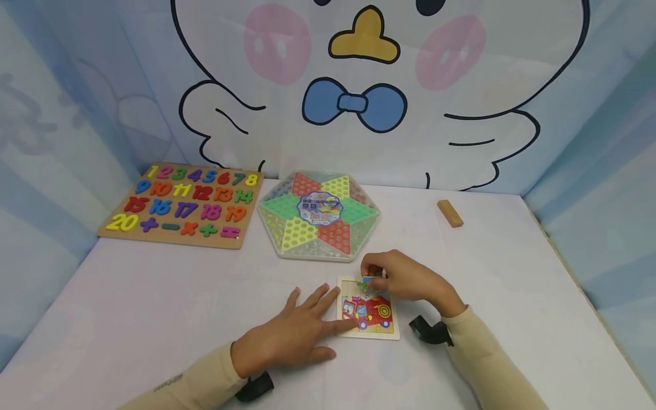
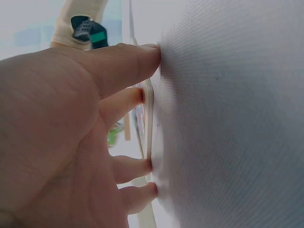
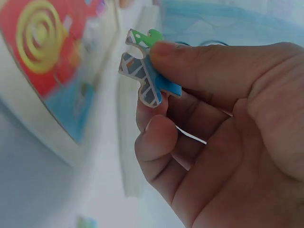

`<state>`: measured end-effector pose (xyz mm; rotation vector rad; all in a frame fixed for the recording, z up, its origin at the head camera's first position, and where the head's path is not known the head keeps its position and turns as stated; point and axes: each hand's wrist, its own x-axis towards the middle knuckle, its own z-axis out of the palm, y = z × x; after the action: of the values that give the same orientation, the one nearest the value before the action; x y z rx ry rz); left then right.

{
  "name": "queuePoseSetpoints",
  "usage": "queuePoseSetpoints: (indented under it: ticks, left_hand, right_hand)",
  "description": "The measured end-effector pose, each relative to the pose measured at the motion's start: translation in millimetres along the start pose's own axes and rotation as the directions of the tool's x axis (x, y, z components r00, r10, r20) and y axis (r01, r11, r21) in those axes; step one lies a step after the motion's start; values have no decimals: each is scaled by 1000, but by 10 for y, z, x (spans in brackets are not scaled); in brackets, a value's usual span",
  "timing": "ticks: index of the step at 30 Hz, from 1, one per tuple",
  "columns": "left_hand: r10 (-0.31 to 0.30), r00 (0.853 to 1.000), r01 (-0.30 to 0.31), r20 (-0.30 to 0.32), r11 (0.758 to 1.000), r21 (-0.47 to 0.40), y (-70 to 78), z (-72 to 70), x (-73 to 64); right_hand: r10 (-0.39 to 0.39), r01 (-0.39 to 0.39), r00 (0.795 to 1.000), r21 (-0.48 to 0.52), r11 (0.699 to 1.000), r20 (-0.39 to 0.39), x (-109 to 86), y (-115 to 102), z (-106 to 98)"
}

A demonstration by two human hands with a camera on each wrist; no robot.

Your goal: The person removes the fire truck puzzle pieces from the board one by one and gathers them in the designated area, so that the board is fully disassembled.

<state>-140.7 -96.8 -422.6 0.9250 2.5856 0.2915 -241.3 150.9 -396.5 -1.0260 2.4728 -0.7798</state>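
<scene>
A small framed jigsaw puzzle (image 1: pixel 367 335) with a red fire truck picture lies on the white table. Its upper part shows bare wood where pieces are out. Over that part, my right hand (image 1: pixel 410 279) pinches a jigsaw piece (image 3: pixel 148 73) between thumb and fingers; the piece is grey, blue and green with knobbed edges. My left hand (image 1: pixel 292 333) is spread flat, its fingers straight, with one finger on the puzzle's lower left and others at its left edge. In the left wrist view the fingertips touch the frame's side and the table.
A wooden number board (image 1: pixel 169 241) lies at the back left. Beside it is a hexagonal Chinese checkers board (image 1: pixel 320 219) under clear plastic. A small wooden block (image 1: pixel 450 213) rests at the back right. Printed curtains (image 1: pixel 353 148) close off the back and sides.
</scene>
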Motion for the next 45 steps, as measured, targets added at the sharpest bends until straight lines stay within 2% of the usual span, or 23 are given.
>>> queuePoseSetpoints:
  ticks: [5, 8, 13, 16, 23, 30, 35, 45]
  left_hand:
    - [-1, 1000, 1, -5, 1000, -1, 3, 10, 1]
    - [-4, 1000, 4, -16, 1000, 5, 1, 11, -5]
    - [-9, 1000, 9, -15, 1000, -10, 3, 2, -6]
    - [-10, 1000, 10, -6, 1000, -20, 5, 7, 1]
    - [-15, 1000, 15, 11, 1000, -24, 5, 9, 8]
    - [3, 1000, -3, -7, 999, -32, 10, 6, -16]
    - [-7, 1000, 7, 5, 999, -36, 16, 0, -9]
    - [-18, 1000, 18, 20, 999, -34, 4, 10, 2]
  right_hand:
    - [64, -68, 989, -27, 997, -136, -200, 164, -292]
    - [126, -135, 977, -40, 990, -175, -349, 326, -462]
    - [250, -255, 959, -20, 967, -137, -571, 642, -602]
    - [277, -280, 953, -5, 960, -118, -633, 798, -606]
    - [267, -265, 956, 29, 964, -123, -566, 939, -522]
    - [282, -286, 948, -1, 958, -150, -512, 935, -468]
    - [306, -313, 939, -20, 950, -154, -492, 944, -448]
    - [307, -316, 939, -38, 948, -154, -458, 900, -414]
